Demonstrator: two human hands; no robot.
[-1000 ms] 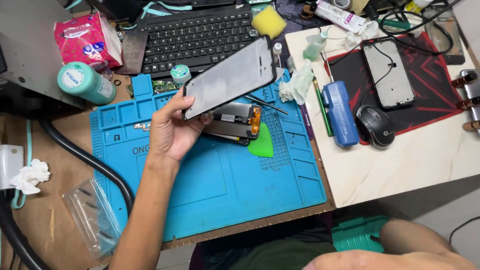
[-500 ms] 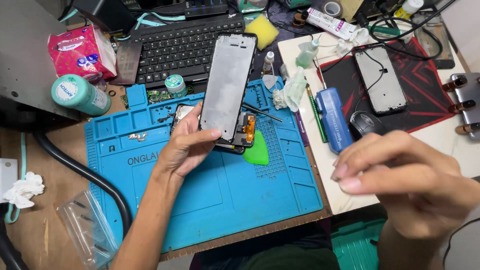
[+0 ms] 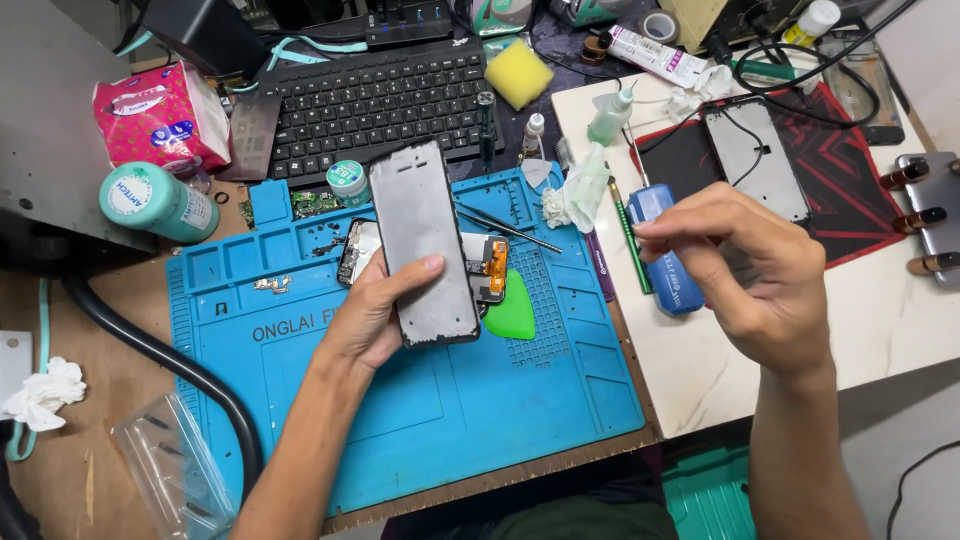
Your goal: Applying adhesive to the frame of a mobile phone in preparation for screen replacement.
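While the left hand [image 3: 375, 315] grips a grey phone display panel [image 3: 422, 240] by its lower end, thumb laid across the face and fingers curled behind, the panel stands tilted over the upper middle of the blue work mat [image 3: 420, 400]. Under it, on the mat, lies an opened phone body [image 3: 480, 268] with an orange part showing at its right edge, and a green triangular pick [image 3: 513, 315] rests just beside that. The right hand [image 3: 745, 270] hovers above the edge of the white tabletop [image 3: 860, 340], its fingertips [image 3: 650, 228] pinched together; whether they have hold of anything small I cannot tell. Just behind that hand lies a blue oblong tool [image 3: 665, 275], and farther back a second phone frame [image 3: 755, 160] sits on a red-and-black pad [image 3: 850, 190]. Tweezers [image 3: 505, 225] lie on the mat near the panel. Beyond the mat are a black keyboard [image 3: 375, 105], a yellow sponge [image 3: 518, 73], a teal canister [image 3: 155, 203] and a pink tissue pack [image 3: 160, 115].
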